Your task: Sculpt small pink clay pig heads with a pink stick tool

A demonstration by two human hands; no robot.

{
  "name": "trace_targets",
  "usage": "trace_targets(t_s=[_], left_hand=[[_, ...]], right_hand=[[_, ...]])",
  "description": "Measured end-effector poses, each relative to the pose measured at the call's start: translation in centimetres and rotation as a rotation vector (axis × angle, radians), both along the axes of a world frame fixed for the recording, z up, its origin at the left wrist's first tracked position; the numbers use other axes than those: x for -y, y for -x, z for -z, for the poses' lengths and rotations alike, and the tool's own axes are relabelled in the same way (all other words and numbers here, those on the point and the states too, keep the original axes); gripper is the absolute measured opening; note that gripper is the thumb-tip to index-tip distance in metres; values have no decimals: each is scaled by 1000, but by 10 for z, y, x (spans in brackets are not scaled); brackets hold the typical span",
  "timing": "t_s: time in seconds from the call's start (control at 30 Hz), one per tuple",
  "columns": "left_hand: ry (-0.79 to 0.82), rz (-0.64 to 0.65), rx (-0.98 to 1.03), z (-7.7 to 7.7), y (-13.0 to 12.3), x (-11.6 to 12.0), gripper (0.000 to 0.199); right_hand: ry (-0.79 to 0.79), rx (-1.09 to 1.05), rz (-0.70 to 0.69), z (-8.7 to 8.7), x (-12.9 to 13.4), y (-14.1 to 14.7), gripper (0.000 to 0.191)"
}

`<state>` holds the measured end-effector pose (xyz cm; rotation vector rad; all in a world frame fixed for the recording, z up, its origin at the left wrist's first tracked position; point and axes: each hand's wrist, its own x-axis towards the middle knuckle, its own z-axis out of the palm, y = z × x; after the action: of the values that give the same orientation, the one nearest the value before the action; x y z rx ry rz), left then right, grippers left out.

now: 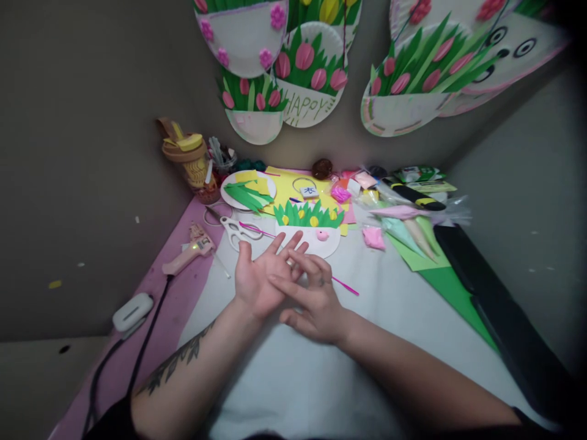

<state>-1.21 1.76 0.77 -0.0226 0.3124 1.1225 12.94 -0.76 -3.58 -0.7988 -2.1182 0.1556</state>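
Observation:
My left hand [265, 278] is palm up over the white-covered table, its thumb and fingers spread. Across that palm lies my right hand [316, 302], fingers stretched out and touching the left palm and fingers. Anything small between the two hands is hidden. Just beyond them is a half-round white paper plate craft [302, 238], with green paper grass [321, 215], yellow paper tulips and a small pink clay piece [323, 235] on its front. A magenta stick [346, 286] shows to the right of my fingers, partly covered by them.
White-handled scissors [241, 231] and a pink glue gun [195, 247] lie left. A plate with green paper strips [247, 194] sits behind. Pink clay packet [373, 238], piping bags [408, 229] and green paper [452, 290] are right. A tumbler [192, 165] stands back left; plate crafts [312, 79] hang above.

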Motion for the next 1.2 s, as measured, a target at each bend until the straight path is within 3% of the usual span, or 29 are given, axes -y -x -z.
trace_targets(t_s=[0.33, 0.83, 1.03, 1.2], left_hand=[[-39, -12, 83, -1, 1, 1, 81], [52, 0, 12, -2, -3, 2, 78], [59, -18, -7, -2, -3, 1, 76], [70, -10, -6, -2, -4, 1, 74]], right_hand=[[-65, -126, 85, -11, 0, -7, 38], [-125, 7, 61, -7, 2, -2, 41], [-265, 57, 123, -5, 4, -1, 44], [-205, 41, 158, -5, 3, -1, 44]])
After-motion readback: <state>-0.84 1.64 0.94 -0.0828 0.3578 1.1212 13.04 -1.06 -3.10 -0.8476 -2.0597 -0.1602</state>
